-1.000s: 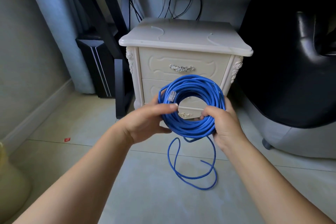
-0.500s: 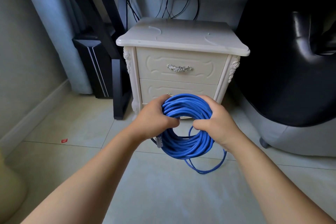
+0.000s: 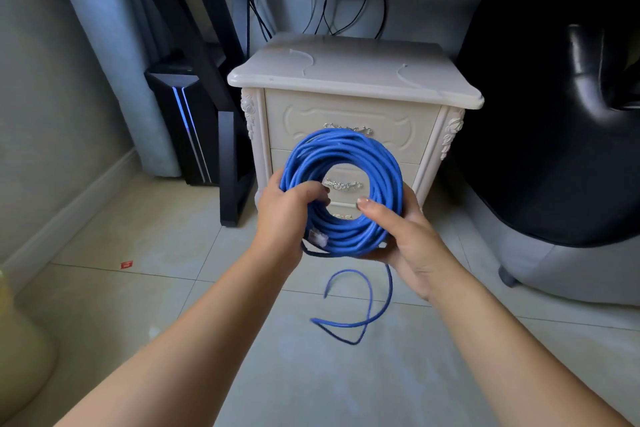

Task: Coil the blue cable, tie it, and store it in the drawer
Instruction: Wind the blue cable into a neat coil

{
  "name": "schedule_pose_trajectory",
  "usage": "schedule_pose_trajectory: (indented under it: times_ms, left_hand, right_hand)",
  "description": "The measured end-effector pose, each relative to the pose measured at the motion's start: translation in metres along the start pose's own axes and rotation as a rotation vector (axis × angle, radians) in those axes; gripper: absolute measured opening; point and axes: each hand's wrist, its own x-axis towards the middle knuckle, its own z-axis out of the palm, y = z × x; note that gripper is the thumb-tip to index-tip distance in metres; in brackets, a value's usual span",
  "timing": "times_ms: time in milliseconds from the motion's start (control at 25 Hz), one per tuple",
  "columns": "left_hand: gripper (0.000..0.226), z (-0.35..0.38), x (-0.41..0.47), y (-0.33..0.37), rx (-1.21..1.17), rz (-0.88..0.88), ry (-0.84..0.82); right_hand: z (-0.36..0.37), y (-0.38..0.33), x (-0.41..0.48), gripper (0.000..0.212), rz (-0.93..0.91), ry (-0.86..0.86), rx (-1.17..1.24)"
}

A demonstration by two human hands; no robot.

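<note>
I hold the blue cable (image 3: 346,156) as an upright round coil in front of a cream nightstand (image 3: 353,80). My left hand (image 3: 287,215) grips the coil's left side, with a clear plug (image 3: 318,237) just below its fingers. My right hand (image 3: 408,239) cups the lower right of the coil, thumb pressed on the inside. A loose tail of the cable (image 3: 360,308) hangs from under my right hand and curls on the floor. Both drawers are shut; the lower drawer's handle (image 3: 343,184) shows through the coil's hole, the upper handle (image 3: 349,129) peeks above it.
A black computer tower (image 3: 187,121) with a blue light and a black desk leg (image 3: 232,163) stand left of the nightstand. A dark chair (image 3: 561,149) fills the right. Thin white ties (image 3: 301,61) lie on the nightstand top. Pale floor tiles lie below.
The coil rose from a flattened, lowered hold to upright in front of the drawers. More of the loose tail now trails on the floor.
</note>
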Motion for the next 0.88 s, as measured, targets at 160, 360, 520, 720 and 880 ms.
schedule_pose_trajectory:
  times_ms: [160,360,520,720,880]
  left_hand:
    - [0.016,0.010,-0.007,-0.011,-0.161,-0.062,-0.030]
    - [0.033,-0.001,-0.005,-0.008,0.097,-0.172,-0.265]
    - [0.058,-0.016,0.006,0.007,0.208,-0.078,-0.375]
    - [0.074,-0.021,0.003,0.011,0.596,0.102,-0.590]
    - [0.061,-0.017,-0.003,0.003,0.799,0.202,-0.541]
  right_hand:
    - [0.011,0.016,0.003,0.070,-0.072,0.148,0.048]
    - [-0.004,0.010,0.008,0.048,-0.030,0.251,0.062]
    - [-0.013,-0.002,0.007,0.053,-0.081,0.224,-0.086]
    - [-0.012,-0.006,-0.001,0.063,-0.180,-0.012,-0.504]
    - [-0.013,-0.008,-0.005,0.066,-0.181,-0.085,-0.584]
